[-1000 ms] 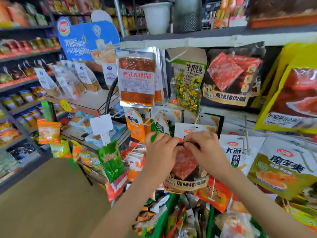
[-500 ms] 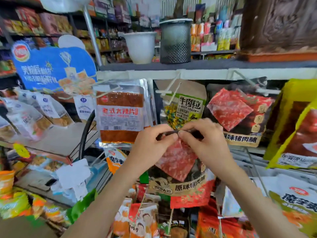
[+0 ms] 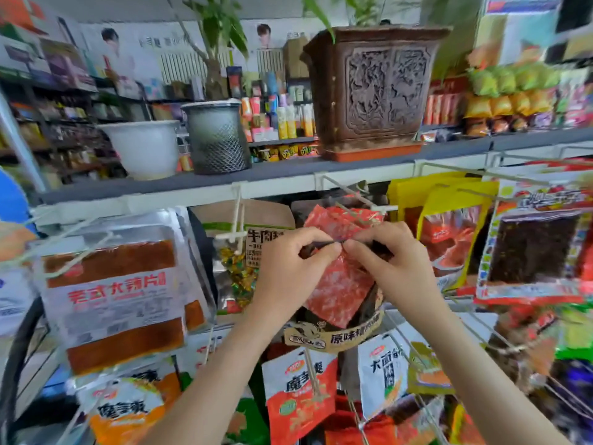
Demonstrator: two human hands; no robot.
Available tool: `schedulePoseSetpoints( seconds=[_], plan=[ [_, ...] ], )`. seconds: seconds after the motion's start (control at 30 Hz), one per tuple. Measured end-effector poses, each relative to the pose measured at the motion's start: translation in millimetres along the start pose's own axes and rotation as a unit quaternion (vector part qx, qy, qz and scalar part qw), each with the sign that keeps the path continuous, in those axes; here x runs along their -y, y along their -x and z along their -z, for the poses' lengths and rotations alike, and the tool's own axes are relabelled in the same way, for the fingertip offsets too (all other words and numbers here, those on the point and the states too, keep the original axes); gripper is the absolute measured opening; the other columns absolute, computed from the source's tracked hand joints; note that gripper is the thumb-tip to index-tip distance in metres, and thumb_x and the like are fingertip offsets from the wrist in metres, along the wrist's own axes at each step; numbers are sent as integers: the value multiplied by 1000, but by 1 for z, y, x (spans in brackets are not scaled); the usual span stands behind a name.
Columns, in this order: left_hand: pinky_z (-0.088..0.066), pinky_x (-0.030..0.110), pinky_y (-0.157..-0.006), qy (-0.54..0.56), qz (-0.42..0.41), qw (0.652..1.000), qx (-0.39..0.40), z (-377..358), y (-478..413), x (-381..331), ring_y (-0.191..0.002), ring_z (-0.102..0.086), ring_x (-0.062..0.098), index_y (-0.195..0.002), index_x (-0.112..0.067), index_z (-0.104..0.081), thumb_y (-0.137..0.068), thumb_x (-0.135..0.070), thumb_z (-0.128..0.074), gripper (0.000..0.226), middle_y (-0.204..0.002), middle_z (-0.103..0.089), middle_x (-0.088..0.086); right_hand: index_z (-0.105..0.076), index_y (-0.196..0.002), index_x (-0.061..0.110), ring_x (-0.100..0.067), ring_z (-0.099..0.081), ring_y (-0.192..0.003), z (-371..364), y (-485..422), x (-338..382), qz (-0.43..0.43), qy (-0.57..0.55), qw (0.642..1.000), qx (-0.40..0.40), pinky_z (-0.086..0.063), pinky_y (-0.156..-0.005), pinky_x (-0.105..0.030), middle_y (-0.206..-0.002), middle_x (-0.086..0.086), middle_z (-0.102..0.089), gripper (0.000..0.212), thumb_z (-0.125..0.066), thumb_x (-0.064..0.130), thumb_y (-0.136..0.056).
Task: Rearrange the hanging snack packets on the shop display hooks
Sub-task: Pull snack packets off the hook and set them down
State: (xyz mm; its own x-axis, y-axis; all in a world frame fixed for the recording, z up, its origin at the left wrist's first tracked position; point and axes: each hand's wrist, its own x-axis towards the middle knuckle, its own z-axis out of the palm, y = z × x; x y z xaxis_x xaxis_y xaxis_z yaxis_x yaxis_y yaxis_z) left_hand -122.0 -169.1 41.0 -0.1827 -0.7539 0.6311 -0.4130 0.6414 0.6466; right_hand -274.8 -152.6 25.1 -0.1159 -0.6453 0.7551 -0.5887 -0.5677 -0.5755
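Red pork-jerky packet is pinched at its dark top edge by the curled fingers of left hand and right hand, fingertips nearly meeting, and held just below the white wire hook under the grey shelf, in front of matching packets hung there.

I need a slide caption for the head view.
Left hand and right hand pinch the top edge of a jerky packet below a wire hook.

Packet top behind fingers
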Motion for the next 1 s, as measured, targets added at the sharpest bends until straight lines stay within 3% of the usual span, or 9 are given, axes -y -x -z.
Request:
schedulePoseSetpoints(
  seconds=[0.17, 0.27, 0.4, 0.53, 0.63, 0.73, 0.87, 0.93, 1.0],
  plan=[
    [-44, 11, -71, 8, -10, 1000, 12, -9, -4, -12, -81, -59, -7, -83, -28, -71, -84, -28, -66, 6, -80, -68, -18, -65, -73, 31, -14, -50, -91, 16, -4, 1, -6, 13, 999, -39, -40, -78, -28, -75, 15, -60, 13, -70, 22, -81],
    [-42, 7, -71, 13, -12, 1000, 2, -14, -12, -17, -83, -58, -9, -86, -27, -72, -84, -29, -65, 8, -81, -67, -21, -63, -71, 34, -4, -46, -90, 21, -11, 2, -10, 9, 999, -47, -37, -79, -25, -74, 18, -58, 17, -69, 22, -81],
    [-47, 18, -73, -10, -35, 999, 0, -19, -16, -21, -82, -59, -5, -87, -26, -72, -85, -34, -64, 11, -82, -68, -18, -60, -71, 37, -2, -41, -89, 28, -12, 0, -19, 24, 998, -60, -34, -79, -16, -76, 19, -57, 20, -66, 22, -83],
    [-47, 18, -71, -9, -60, 998, -23, -26, -23, -24, -79, -60, -2, -88, -24, -72, -86, -33, -63, 13, -81, -68, -16, -48, -64, 41, -9, -37, -86, 30, -22, 1, -22, 52, 996, -67, -29, -71, -9, -70, 18, -49, 33, -65, 21, -84],
    [-45, 25, -68, -44, -88, 994, -49, -34, -30, -11, -68, -60, 8, -82, -17, -70, -89, -33, -60, 20, -74, -68, -7, -54, -65, 20, -20, -40, -88, 20, -32, -11, -51, 84, 995, -24, -30, -68, -27, -71, 7, -50, 23, -62, 24, -86],
    [-40, 33, -71, -165, -137, 970, -116, -43, -38, 12, -70, -58, 17, -80, -19, -68, -89, -34, -59, 20, -70, -65, -6, -64, -86, 9, -26, -44, -98, 6, -39, -26, -70, 112, 991, -14, -38, -81, -41, -87, -6, -61, 20, -61, 28, -87],
    [-26, 36, -92, -318, -146, 918, -184, -59, -43, 32, -95, -53, 19, -97, -19, -65, -82, -26, -65, 16, -93, -63, -4, -66, -96, 16, -25, -39, -111, -12, -52, -39, -71, 202, 976, -42, -23, -85, -35, -103, -2, -61, 18, -61, 30, -86],
    [-24, 40, -99, -341, -129, 914, -180, -71, -40, 39, -112, -48, 21, -115, -14, -59, -80, -21, -69, 37, -115, -61, 2, -63, -107, 19, -26, -37, -115, -14, -54, -44, -59, 256, 963, -64, -21, -88, -35, -114, -2, -57, 27, -66, 27, -82],
    [-22, 45, -106, -354, -97, 912, -184, -82, -31, 41, -130, -35, 24, -133, -8, -45, -85, -25, -64, 55, -139, -46, 10, -57, -117, 17, -27, -37, -118, -10, -48, -48, -41, 272, 959, -69, -24, -93, -40, -121, -4, -54, 39, -66, 24, -80]
  ],
)
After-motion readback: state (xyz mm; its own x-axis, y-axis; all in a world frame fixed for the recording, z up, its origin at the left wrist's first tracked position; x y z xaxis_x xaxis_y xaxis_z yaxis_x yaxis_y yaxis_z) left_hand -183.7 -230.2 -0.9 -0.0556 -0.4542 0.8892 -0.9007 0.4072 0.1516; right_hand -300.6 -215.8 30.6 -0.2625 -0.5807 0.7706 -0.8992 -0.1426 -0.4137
